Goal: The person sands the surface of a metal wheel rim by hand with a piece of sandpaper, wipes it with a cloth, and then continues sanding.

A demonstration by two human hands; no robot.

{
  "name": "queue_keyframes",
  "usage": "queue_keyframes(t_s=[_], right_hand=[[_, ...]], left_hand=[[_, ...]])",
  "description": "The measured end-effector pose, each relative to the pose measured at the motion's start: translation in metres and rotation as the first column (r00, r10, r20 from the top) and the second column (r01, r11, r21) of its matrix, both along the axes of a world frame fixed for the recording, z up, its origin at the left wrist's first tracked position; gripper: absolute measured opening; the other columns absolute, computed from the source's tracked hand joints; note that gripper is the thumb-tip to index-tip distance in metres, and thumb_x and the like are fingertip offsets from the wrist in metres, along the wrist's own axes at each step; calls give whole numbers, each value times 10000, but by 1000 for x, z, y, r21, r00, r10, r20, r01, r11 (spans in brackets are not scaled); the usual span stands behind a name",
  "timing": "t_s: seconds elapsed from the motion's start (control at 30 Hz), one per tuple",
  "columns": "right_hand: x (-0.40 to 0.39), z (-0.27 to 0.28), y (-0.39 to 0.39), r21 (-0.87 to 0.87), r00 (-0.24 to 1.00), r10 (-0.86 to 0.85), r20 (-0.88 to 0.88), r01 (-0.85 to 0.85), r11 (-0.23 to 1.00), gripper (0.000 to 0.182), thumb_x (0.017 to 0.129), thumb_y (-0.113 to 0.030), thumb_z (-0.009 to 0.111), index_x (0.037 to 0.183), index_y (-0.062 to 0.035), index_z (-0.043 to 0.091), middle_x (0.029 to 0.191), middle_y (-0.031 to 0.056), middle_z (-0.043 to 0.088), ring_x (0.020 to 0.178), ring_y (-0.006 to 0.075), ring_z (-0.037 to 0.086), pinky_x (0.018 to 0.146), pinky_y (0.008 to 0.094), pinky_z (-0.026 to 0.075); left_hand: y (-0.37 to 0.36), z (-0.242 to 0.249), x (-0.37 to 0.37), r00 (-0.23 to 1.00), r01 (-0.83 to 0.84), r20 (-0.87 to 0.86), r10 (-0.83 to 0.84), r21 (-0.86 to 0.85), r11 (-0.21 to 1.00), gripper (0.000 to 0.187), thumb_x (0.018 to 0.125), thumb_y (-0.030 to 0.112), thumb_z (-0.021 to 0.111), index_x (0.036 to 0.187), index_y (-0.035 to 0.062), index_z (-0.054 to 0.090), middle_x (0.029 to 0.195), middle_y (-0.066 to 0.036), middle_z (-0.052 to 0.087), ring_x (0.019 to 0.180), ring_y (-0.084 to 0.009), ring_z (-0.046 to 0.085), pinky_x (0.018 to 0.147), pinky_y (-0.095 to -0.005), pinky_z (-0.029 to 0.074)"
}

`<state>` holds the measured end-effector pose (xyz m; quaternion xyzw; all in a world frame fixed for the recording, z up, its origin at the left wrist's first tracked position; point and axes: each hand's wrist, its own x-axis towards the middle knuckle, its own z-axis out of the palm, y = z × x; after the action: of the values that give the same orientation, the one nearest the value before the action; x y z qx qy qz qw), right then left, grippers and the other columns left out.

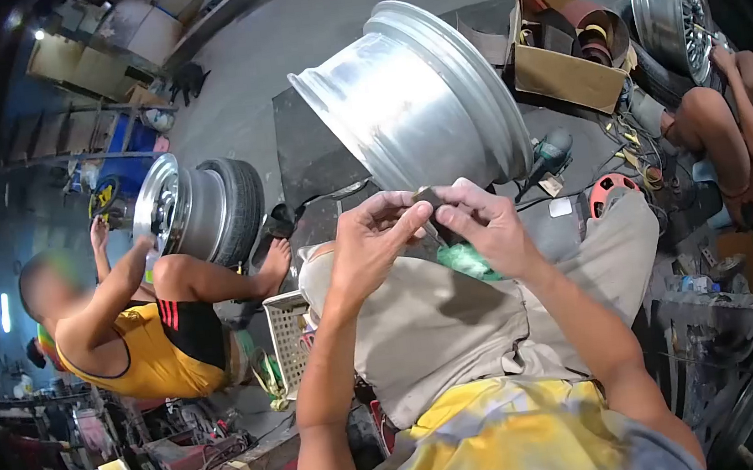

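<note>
Between the fingertips of both hands is a small dark piece, held above my lap. My left hand pinches its left side, thumb on top. On the other side, my right hand has its thumb and fingers closed on the same piece. Just beyond my hands a large silver wheel rim lies on its side on a dark mat. A green translucent bag shows below my hands, partly hidden by them.
A co-worker sits at the left by a rim with a tyre. Another person's legs are at the right, near a rim. A cardboard box, a green power tool and a plastic basket stand around me.
</note>
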<state>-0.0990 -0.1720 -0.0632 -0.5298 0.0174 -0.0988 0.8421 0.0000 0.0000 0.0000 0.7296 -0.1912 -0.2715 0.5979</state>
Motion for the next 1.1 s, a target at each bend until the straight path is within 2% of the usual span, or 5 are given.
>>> queue_keyframes(t_s=[0.07, 0.23, 0.4, 0.67, 1.1], right_hand=[[-3, 8, 0, -513, 968, -109, 224, 213, 832, 298, 1001, -222, 708, 1186, 11, 725, 843, 64, 565, 782, 173, 564, 749, 330, 483], [32, 10, 8, -581, 960, -72, 270, 222, 783, 299, 1001, -227, 690, 1201, -6, 725, 834, 126, 521, 733, 234, 545, 702, 356, 467], [92, 12, 8, -757, 879, -193, 435, 473, 450, 261, 988, -165, 660, 1207, -42, 730, 899, 155, 573, 793, 324, 641, 719, 428, 520], [122, -7, 11, -789, 800, -113, 589, 599, 138, 287, 970, -136, 613, 1223, -26, 693, 968, 182, 646, 883, 350, 691, 787, 449, 566], [149, 14, 20, -803, 805, -129, 579, 590, 77, 209, 909, -68, 600, 1097, -9, 668, 964, 158, 660, 913, 335, 686, 800, 443, 557]], left_hand=[[-3, -6, 3, 999, 43, -30, -45, -61, 997, 270, 981, 205, 753, 1113, -27, 717, 884, -19, 701, 774, -75, 644, 703, -237, 551], [14, 13, 45, 987, 134, 85, -137, 42, 990, 248, 1010, 212, 712, 1074, -27, 734, 816, -15, 701, 755, -74, 648, 663, -238, 521], [-9, 21, 172, 798, -418, 487, 356, 21, 908, 423, 1044, 349, 617, 1156, -54, 679, 884, -48, 665, 741, -116, 636, 630, -284, 528], [-65, -68, 344, 834, -551, 92, 544, 81, 831, 479, 968, 244, 547, 1209, -165, 613, 966, -173, 679, 801, -264, 692, 620, -410, 532], [-60, -56, 293, 844, -534, 1, 536, -82, 842, 499, 979, 245, 561, 1140, -225, 605, 1020, -202, 681, 866, -237, 665, 712, -400, 504]])
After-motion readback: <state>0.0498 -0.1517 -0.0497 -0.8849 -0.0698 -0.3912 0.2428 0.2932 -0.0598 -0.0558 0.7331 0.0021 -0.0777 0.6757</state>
